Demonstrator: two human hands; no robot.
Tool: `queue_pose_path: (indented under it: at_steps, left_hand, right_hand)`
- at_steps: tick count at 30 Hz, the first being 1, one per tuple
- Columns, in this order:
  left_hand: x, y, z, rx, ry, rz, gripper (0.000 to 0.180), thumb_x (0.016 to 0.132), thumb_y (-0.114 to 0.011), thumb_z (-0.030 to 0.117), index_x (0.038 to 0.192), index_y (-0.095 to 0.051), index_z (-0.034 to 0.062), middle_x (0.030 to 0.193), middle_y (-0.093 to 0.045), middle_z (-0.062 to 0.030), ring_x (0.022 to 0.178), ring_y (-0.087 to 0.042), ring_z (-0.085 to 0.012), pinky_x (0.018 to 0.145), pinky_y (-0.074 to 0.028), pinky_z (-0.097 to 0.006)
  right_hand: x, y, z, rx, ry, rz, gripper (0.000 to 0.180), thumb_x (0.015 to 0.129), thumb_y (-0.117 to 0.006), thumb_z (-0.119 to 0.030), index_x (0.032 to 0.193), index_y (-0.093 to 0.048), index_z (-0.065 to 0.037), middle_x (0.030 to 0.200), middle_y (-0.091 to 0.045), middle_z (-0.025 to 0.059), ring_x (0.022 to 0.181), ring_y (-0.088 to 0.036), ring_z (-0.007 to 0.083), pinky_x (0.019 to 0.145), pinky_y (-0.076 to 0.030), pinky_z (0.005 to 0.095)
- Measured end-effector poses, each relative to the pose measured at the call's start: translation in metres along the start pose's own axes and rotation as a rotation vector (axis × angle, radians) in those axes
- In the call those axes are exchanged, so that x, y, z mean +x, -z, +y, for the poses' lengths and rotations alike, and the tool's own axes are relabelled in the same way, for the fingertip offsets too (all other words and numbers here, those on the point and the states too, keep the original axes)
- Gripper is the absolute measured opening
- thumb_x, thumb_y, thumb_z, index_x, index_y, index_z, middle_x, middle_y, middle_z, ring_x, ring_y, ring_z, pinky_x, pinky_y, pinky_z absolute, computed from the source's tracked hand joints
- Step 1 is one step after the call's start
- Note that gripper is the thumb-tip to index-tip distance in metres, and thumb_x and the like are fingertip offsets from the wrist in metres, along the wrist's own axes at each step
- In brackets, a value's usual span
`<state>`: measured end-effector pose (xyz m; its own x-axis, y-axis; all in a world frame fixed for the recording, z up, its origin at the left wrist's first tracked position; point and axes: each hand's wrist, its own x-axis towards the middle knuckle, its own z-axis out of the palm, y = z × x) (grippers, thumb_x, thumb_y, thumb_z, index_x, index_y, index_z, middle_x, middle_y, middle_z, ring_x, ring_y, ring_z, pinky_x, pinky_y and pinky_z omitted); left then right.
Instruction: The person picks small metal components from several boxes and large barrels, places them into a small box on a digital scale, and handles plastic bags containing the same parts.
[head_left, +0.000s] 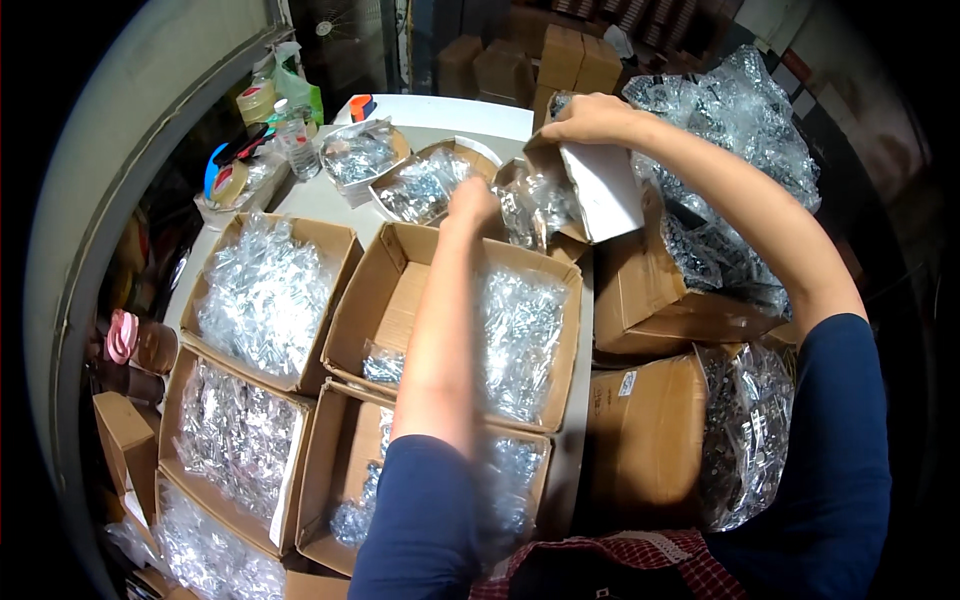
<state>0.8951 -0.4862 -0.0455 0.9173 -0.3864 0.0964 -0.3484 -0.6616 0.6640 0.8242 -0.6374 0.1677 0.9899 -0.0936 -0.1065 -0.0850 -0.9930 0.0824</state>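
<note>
My right hand (592, 118) is closed over the upper edge of a small cardboard box (603, 190) with a white side. That box is tilted, and clear bags of small metal parts (537, 205) lie at its open side. Just left of them is my left hand (472, 204), its fingers curled beside a small open box of bagged metal parts (420, 188). Whatever those fingers hold is hidden. My left forearm passes over a divided cardboard box (385, 270), which has a few bags on its left side and many bags of metal parts (522, 340) on its right.
More open boxes of bagged parts (265, 300) fill the table's left and front. At the right stand large cartons (645, 430) with a big plastic bag (740, 130) on top. Toward the back left are a clear bottle (297, 145), tape rolls and an orange item (361, 107).
</note>
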Motion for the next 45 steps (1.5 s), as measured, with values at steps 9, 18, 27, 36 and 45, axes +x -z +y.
queue_pose_path:
  at_steps: [9, 18, 27, 36, 45]
  left_hand:
    - [-0.001, -0.003, 0.006, -0.204, -0.276, -0.071, 0.053, 0.073, -0.055, 0.007, 0.125, -0.05, -0.0036, 0.11, -0.061, -0.0302, 0.108, -0.057, -0.0418, 0.094, -0.046, -0.043]
    - [-0.005, 0.006, 0.013, -0.381, -0.438, -0.135, 0.091, 0.06, -0.063, 0.011, 0.144, -0.029, 0.0021, 0.135, -0.047, -0.0275, 0.127, -0.045, -0.0359, 0.108, -0.034, -0.036]
    - [-0.013, 0.007, 0.021, -0.325, -0.319, -0.202, 0.09, 0.062, -0.064, 0.014, 0.144, -0.03, 0.0019, 0.133, -0.049, -0.0277, 0.126, -0.047, -0.0358, 0.106, -0.036, -0.037]
    - [-0.001, -0.002, 0.007, -0.236, -0.352, -0.185, 0.089, 0.064, -0.067, 0.017, 0.144, -0.032, 0.0032, 0.136, -0.047, -0.0262, 0.127, -0.046, -0.0353, 0.108, -0.034, -0.037]
    - [-0.015, 0.017, 0.025, -0.676, -0.209, -0.719, 0.085, 0.054, -0.061, 0.02, 0.138, -0.049, 0.017, 0.14, -0.047, -0.0151, 0.125, -0.048, -0.0274, 0.104, -0.037, -0.034]
  right_hand:
    - [0.009, -0.033, -0.022, -0.212, 0.203, 0.019, 0.086, 0.066, -0.067, -0.065, 0.124, -0.06, -0.002, 0.118, -0.059, 0.0249, 0.106, -0.062, 0.0339, 0.087, -0.051, 0.0408]
    - [0.0, 0.022, -0.025, -0.131, 0.353, 0.31, 0.052, 0.062, -0.065, -0.04, 0.099, -0.073, -0.005, 0.08, -0.069, 0.0183, 0.074, -0.068, 0.0315, 0.07, -0.055, 0.0364]
    - [-0.01, 0.026, -0.022, -0.269, 0.499, 0.198, 0.045, 0.064, -0.068, -0.048, 0.09, -0.074, -0.012, 0.081, -0.07, 0.0132, 0.074, -0.068, 0.0299, 0.066, -0.053, 0.0379]
    - [-0.032, 0.062, -0.033, -0.372, 0.564, 0.164, 0.037, 0.066, -0.067, -0.042, 0.084, -0.073, -0.01, 0.074, -0.068, 0.0128, 0.066, -0.065, 0.0293, 0.06, -0.051, 0.0381]
    - [-0.114, 0.091, 0.051, 0.143, 0.59, 0.649, 0.051, 0.066, -0.075, -0.028, 0.109, -0.068, -0.002, 0.102, -0.07, 0.0156, 0.087, -0.069, 0.0225, 0.077, -0.055, 0.0288]
